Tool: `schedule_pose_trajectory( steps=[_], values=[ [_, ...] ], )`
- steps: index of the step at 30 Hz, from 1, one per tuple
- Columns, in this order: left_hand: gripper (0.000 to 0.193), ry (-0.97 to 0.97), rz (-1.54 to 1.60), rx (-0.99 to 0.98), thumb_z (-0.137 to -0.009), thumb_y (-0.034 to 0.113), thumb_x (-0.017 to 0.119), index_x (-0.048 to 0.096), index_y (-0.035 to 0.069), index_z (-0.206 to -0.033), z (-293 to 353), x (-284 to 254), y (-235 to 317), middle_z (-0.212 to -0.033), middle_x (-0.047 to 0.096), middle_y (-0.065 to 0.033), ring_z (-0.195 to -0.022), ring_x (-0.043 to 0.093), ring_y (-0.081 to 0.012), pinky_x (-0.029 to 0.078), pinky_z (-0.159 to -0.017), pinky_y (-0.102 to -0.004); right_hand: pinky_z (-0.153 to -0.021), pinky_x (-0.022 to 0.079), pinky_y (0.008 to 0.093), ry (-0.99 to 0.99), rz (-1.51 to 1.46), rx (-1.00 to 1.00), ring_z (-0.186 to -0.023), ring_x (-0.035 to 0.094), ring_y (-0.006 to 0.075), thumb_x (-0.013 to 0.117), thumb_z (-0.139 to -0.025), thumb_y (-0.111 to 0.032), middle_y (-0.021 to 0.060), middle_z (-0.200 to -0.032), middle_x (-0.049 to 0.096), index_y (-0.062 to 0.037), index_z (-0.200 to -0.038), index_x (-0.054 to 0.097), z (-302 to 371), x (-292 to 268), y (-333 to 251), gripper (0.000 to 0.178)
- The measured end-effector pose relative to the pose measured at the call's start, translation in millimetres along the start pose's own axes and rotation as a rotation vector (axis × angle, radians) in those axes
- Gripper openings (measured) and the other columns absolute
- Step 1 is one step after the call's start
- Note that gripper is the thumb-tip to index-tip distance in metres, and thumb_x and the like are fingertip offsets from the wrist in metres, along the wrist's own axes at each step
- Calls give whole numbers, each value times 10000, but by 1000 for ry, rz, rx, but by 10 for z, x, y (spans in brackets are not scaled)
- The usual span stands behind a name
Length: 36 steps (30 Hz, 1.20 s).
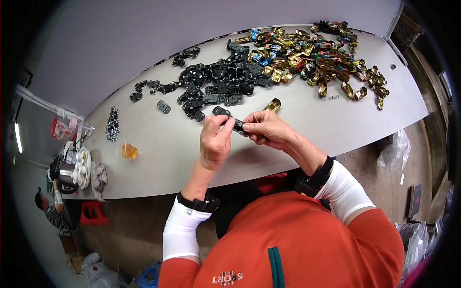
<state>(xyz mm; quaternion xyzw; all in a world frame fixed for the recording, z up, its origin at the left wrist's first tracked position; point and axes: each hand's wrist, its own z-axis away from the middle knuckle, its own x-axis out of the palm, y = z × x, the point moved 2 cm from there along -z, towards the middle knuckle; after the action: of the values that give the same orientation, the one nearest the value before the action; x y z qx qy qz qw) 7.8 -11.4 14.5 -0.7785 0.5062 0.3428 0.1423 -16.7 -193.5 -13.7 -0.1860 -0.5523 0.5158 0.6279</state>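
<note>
Both hands meet over the near middle of the table around a black toy car chassis [238,126]. My left hand [214,144] is closed, its fingertips pinching at the chassis' left end. Thumb and fingers of my right hand [270,129] grip the right end. Just beyond my left fingertips is another black chassis [221,111]. A gold toy car body [273,105] rests beyond my right hand. Farther back, a heap of black chassis [221,79] adjoins a pile of gold and coloured car bodies [307,55].
A bunch of small wheel axles [113,125] lies at the left, near a cup of amber liquid [129,150]. A metal kettle [68,174] and a tray of cups [85,165] stand at the table's left end. A red stool [93,213] and another person [53,209] are beyond.
</note>
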Motion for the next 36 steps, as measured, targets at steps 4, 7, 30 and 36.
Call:
schedule_pose_trajectory(
  steps=[4,7,30,36],
  values=[
    [529,248,1448,-1011,-766,-100,631,476,0,-1262,171,87,254,-1071,566,-110,-762,568,-132,501,-559,-236,-409,320,179,-94,-222,76,-551,485,62,657,-850,-116,43,-733,579,-21,-954,572,85,-14,123,165],
    [324,253,1776,-1093,-836,26,639,552,-7,-1146,340,244,250,-1044,611,-144,-672,580,-143,486,-523,-229,-427,356,200,-67,-86,80,-554,497,64,652,-857,-148,38,-727,599,-18,-948,603,122,17,239,166],
    [332,16,1535,-1026,-751,-56,683,615,18,-1068,-40,762,196,-1003,625,-60,-880,587,-117,504,-787,-256,-632,468,379,540,981,-483,-682,620,287,619,-771,-113,171,-734,631,8,-813,618,-51,-836,-551,128],
    [195,208,1927,-1168,-845,59,631,610,33,-1038,234,740,63,-1024,627,-134,-926,618,-211,540,-747,-338,-705,483,414,765,1291,-525,-750,616,342,612,-781,-118,186,-778,639,-19,-853,651,130,-1352,-775,129]
  ],
)
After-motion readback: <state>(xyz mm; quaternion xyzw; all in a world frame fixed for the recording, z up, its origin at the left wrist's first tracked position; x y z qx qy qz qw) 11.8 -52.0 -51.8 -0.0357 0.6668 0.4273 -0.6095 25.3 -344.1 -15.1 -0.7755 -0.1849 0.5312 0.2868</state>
